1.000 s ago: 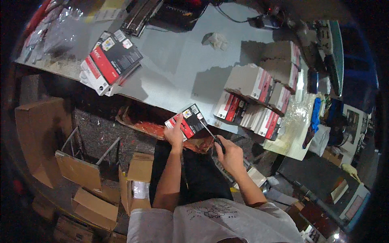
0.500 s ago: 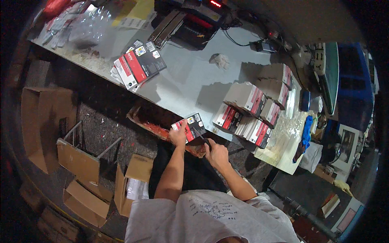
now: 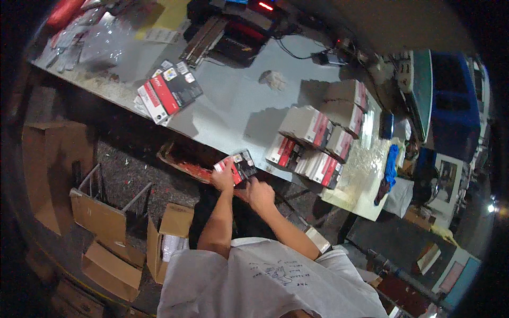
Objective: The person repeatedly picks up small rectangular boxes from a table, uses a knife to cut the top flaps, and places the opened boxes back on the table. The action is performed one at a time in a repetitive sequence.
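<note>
My left hand (image 3: 222,179) grips a flat packet (image 3: 245,167) printed in red, white and black, with the thumb lying on its face. The packet is held tilted just off the near edge of the worktable. Close against its lower right corner is my right hand (image 3: 260,194), closed round a small dark-handled tool (image 3: 249,182); its kind is hard to make out, as the fingers cover most of it. Below both hands, an open drawer or trough (image 3: 183,165) with reddish scraps sits under the table edge.
Stacks of similar packets (image 3: 307,127) stand at the table's right end. A loose pile of packets (image 3: 169,91) lies at the left, near a dark machine (image 3: 236,45) and clear plastic bags (image 3: 103,45). Open cardboard boxes (image 3: 108,267) are on the floor at left.
My right hand has moved left and in against the packet's lower corner, hiding more of the dark tool. The whole view has shifted slightly; the left hand keeps its hold.
</note>
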Available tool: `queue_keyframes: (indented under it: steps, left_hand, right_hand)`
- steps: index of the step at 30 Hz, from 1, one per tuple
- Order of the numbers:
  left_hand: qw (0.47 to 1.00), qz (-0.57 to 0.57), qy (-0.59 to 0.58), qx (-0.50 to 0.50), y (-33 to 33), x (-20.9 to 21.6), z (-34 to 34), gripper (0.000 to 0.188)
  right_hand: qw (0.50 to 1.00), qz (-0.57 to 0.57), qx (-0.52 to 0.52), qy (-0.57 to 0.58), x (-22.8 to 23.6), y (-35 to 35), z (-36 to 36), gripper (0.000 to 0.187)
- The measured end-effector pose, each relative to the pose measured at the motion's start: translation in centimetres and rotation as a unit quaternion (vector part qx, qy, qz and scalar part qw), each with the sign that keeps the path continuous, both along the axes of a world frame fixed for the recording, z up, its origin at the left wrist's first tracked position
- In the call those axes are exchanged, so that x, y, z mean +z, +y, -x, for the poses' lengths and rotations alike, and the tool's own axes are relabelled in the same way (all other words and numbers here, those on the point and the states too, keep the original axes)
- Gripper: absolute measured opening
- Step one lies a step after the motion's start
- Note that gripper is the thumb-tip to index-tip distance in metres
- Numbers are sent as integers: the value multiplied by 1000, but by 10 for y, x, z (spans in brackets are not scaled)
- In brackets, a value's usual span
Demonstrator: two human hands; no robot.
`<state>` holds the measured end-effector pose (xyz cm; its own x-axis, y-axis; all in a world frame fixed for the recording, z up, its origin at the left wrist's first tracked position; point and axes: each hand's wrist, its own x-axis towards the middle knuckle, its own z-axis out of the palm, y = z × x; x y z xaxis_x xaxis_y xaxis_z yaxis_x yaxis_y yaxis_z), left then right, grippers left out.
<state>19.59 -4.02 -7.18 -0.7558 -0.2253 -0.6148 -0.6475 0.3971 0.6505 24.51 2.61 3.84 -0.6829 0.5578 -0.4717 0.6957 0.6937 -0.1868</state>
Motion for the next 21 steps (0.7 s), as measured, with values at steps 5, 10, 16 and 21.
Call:
queue_keyframes:
  steps: [5, 10, 16, 21]
  left_hand:
    - [996, 33, 51, -60, 0, -2, 0, 48]
    - [999, -5, -30, 16, 4, -18, -7, 53]
    - [973, -227, -28, 15, -8, 10, 9, 37]
    - [933, -238, 67, -263, -21, 104, 17, 24]
  right_hand:
    - [993, 55, -26, -97, 6, 5, 19, 33]
    - [999, 41, -24, 19, 46, 5, -39, 23]
    - [925, 186, -235, 235, 41, 28, -47, 21]
    - [888, 143, -211, 383, 46, 43, -11, 28]
